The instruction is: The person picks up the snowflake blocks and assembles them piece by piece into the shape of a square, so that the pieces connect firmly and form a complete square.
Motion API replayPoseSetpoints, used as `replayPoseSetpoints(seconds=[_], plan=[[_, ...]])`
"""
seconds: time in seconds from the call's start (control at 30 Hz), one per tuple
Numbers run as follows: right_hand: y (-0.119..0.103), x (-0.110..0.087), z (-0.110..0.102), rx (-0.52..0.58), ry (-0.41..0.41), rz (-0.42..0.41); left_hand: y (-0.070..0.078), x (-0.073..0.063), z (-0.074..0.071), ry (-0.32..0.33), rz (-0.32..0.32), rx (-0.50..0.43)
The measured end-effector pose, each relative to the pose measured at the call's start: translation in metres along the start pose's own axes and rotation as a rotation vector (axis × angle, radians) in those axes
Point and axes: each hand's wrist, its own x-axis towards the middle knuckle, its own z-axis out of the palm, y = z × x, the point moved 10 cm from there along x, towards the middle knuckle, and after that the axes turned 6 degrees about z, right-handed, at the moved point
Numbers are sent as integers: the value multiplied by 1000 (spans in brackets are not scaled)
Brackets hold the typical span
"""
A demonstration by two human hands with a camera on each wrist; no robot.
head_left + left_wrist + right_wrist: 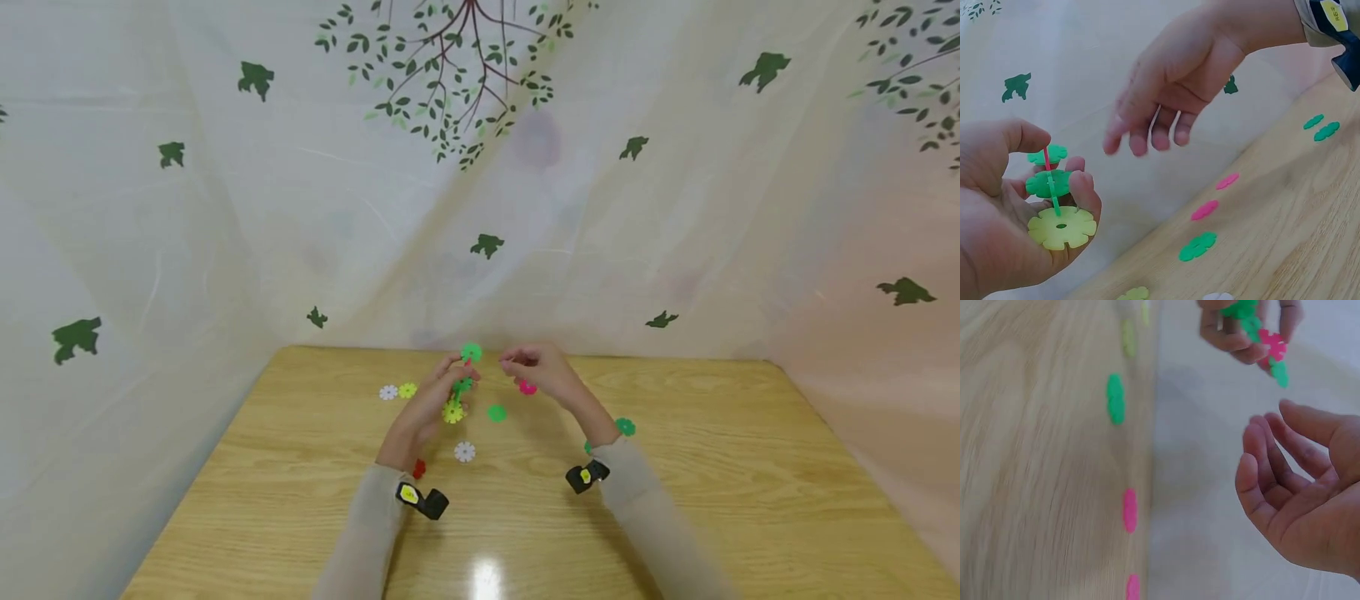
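Note:
My left hand grips a joined chain of flower-shaped plastic discs, its thumb on the pink disc. A yellow disc forms the near end of the chain in the left wrist view. Green discs sit along it, and another green disc tops it in the head view. To the right, apart from the chain, my right hand hovers above the table with loosely bent fingers. Nothing shows between its thumb and fingers in the right wrist view.
Loose discs lie on the wooden table: a green one, a white one, a red one by the left wrist, and pink ones. More green discs lie by the right wrist. A patterned cloth hangs behind.

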Motion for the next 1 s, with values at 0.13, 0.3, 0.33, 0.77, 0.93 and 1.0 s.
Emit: replayPoseSetpoints(seconds=[0.13,0.3,0.33,0.77,0.93,1.0], plan=[[6,7,4,-143,-107,-36,2,2,-3,35,5,-39],[21,16,-7,-301,-124,-38,4,3,-6,69,9,-57],[24,18,-9,-320,-128,-41,4,3,-7,73,8,-57],[62,30,-12,-397,-165,42,1,3,-12,97,-13,-103],[65,31,-5,-441,-173,37,0,3,-12,102,-3,-133],[64,30,-3,-453,-181,30,-1,3,-12,99,3,-136]])
